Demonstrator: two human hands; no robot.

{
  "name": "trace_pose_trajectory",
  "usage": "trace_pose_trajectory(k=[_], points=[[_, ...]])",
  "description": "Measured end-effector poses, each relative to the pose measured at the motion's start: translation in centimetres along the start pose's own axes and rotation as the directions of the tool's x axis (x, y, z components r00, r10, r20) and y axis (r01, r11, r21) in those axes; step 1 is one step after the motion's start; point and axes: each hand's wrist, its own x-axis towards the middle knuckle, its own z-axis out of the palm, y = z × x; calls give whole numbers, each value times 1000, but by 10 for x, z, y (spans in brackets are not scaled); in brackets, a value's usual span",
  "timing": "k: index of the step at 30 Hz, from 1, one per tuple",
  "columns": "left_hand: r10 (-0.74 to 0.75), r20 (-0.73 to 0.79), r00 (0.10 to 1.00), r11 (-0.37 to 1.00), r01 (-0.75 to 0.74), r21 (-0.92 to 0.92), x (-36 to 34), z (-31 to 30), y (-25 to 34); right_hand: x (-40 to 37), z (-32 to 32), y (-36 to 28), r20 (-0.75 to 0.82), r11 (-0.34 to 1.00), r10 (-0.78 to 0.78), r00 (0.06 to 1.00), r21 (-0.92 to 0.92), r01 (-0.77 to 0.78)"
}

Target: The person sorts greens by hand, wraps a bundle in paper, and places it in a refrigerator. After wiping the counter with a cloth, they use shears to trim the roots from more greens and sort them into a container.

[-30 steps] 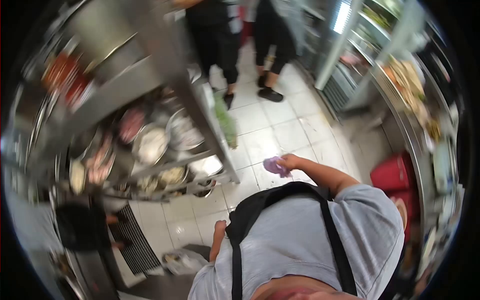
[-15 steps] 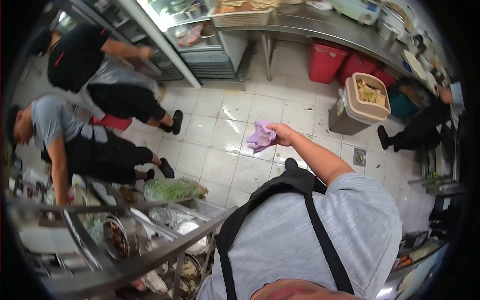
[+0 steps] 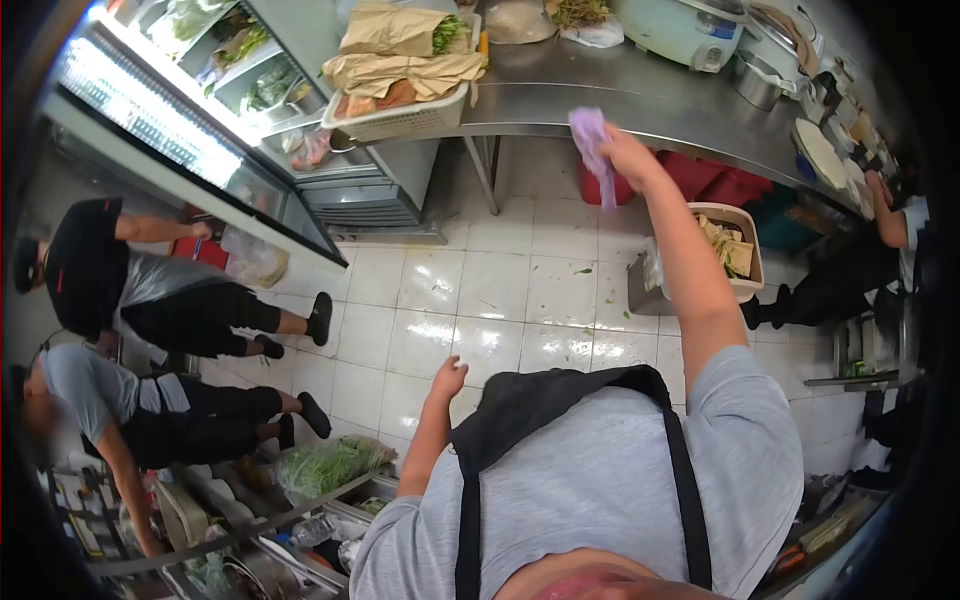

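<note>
My right hand (image 3: 630,160) is closed on a crumpled purple cloth (image 3: 592,145), which hangs down from the fingers at the front edge of the steel counter (image 3: 545,98). My left hand (image 3: 452,376) is low over the tiled floor, its fingers curled; whether anything small is in them is hidden. Below and right of the cloth stands a bin (image 3: 650,285) topped by a beige tub (image 3: 757,245) with yellowish scraps. A red bin (image 3: 592,183) is partly hidden behind the cloth and right hand.
A white basket (image 3: 400,118) with brown paper and greens sits on the counter, left of a large cooker (image 3: 680,32). An open glass-door fridge (image 3: 160,110) is at upper left. Two people stand at left, another at right. Bagged greens (image 3: 330,465) lie lower left.
My right hand has moved up with the cloth, from over the floor to the counter edge. My left hand has come into view. The view has shifted, showing more counter and fridge.
</note>
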Motion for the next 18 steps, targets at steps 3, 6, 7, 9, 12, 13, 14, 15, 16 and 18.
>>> trace_pose_trajectory(k=[3, 6, 7, 9, 12, 13, 14, 15, 16, 18], points=[[39, -8, 999, 990, -40, -136, 25, -15, 47, 47, -3, -54, 110, 879, -102, 989, -455, 141], [19, -29, 999, 988, -23, -152, 59, -33, 54, 110, -6, -42, 208, 774, -96, 974, -600, 204], [7, -33, 999, 987, -13, -160, 74, -37, 37, 131, -3, -24, 178, 787, -33, 983, -602, 136], [-9, -42, 999, 984, 2, -177, 108, -41, 6, 202, 2, 51, 24, 734, 121, 992, -675, -73], [-118, -11, 993, 952, 110, -285, 126, -63, 46, 206, 73, 60, -248, 400, 204, 947, -862, -312], [-149, 3, 989, 933, 142, -332, 140, -64, 53, 222, 93, 68, -188, 385, 124, 974, -896, -222], [-172, 16, 985, 928, 168, -333, 156, -64, 62, 244, 108, 75, -125, 359, 44, 991, -924, -132], [-169, 68, 983, 920, 182, -346, 173, -65, 76, 267, 115, 70, -91, 374, 21, 996, -923, -92], [-149, 86, 985, 938, 168, -304, 190, -65, 93, 290, 118, 68, -56, 387, 4, 998, -921, -53], [-63, 141, 988, 961, 98, -258, 221, -66, 125, 345, 101, 70, -122, 445, -26, 992, -890, -98]])
